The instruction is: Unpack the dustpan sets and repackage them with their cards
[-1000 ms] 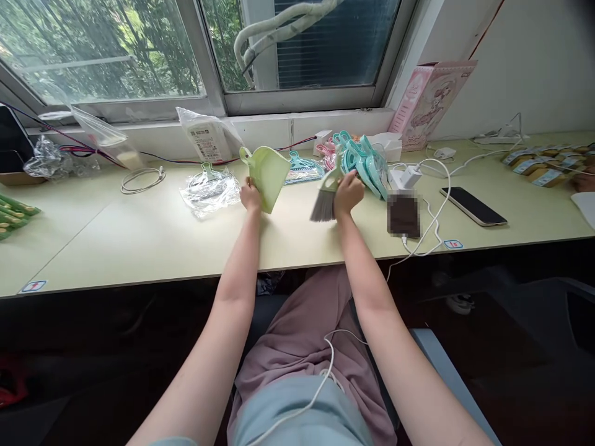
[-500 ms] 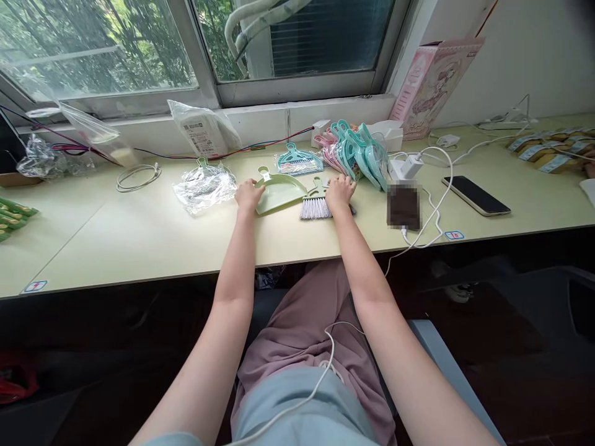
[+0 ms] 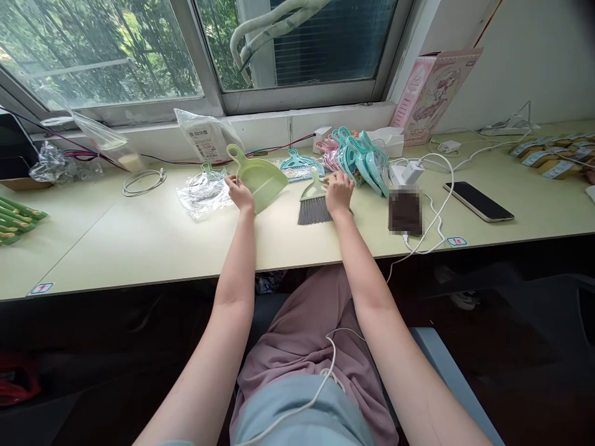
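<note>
A small light-green dustpan (image 3: 266,181) is tilted up, its looped handle pointing to the back left. My left hand (image 3: 240,193) grips it by the left edge with closed fingers. To its right, a green hand brush (image 3: 314,201) with grey bristles stands bristles down at the tabletop. My right hand (image 3: 339,192) is closed on the brush's right side and hides part of it. Behind the brush lies a blue brush-and-dustpan set (image 3: 300,162) in clear wrap. Crumpled clear plastic (image 3: 204,191) with a green handle showing rests left of the dustpan.
Teal wrapped sets (image 3: 365,158) are piled behind my right hand, by a pink box (image 3: 437,93). A charger (image 3: 409,172), white cables and a phone (image 3: 481,201) lie to the right. A coiled cable (image 3: 144,183) and green bundles (image 3: 18,220) are on the left of the table (image 3: 139,241).
My left hand has tilted the dustpan up, raising its handle. The brush has turned in my right hand, so its grey bristles show instead of the whitish ones.
</note>
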A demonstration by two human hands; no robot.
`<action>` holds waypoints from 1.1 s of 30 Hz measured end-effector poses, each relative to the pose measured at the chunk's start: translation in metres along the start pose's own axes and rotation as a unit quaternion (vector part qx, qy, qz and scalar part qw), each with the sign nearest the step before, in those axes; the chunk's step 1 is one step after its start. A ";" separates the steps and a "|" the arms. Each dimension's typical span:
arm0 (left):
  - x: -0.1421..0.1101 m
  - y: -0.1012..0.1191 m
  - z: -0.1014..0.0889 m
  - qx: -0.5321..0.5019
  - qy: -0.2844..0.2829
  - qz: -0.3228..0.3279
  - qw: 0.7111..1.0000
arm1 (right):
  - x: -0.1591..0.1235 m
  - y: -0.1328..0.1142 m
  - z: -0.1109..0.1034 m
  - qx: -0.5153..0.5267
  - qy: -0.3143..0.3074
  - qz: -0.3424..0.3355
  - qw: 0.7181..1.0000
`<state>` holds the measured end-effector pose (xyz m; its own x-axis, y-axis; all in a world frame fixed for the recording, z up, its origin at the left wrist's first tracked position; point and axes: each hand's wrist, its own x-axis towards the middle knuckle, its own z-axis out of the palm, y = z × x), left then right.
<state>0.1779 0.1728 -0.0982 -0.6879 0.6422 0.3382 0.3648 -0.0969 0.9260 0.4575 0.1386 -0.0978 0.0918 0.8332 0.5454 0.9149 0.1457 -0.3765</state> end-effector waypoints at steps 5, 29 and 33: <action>0.012 -0.009 0.002 -0.067 0.019 -0.019 0.997 | -0.007 -0.019 -0.003 0.078 0.021 -0.152 0.985; -0.071 0.026 0.038 -0.224 -0.408 0.096 0.880 | 0.007 -0.010 0.002 0.248 -0.032 0.099 0.963; -0.068 0.023 0.037 -0.212 -0.396 0.078 0.890 | 0.012 -0.002 0.010 0.385 -0.085 0.125 0.910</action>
<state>0.2559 0.1553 -0.1064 0.0702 0.9143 0.3990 0.0327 -0.4019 0.9151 0.4525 0.1536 -0.0976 0.1364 0.9529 0.2711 0.3202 0.2165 -0.9223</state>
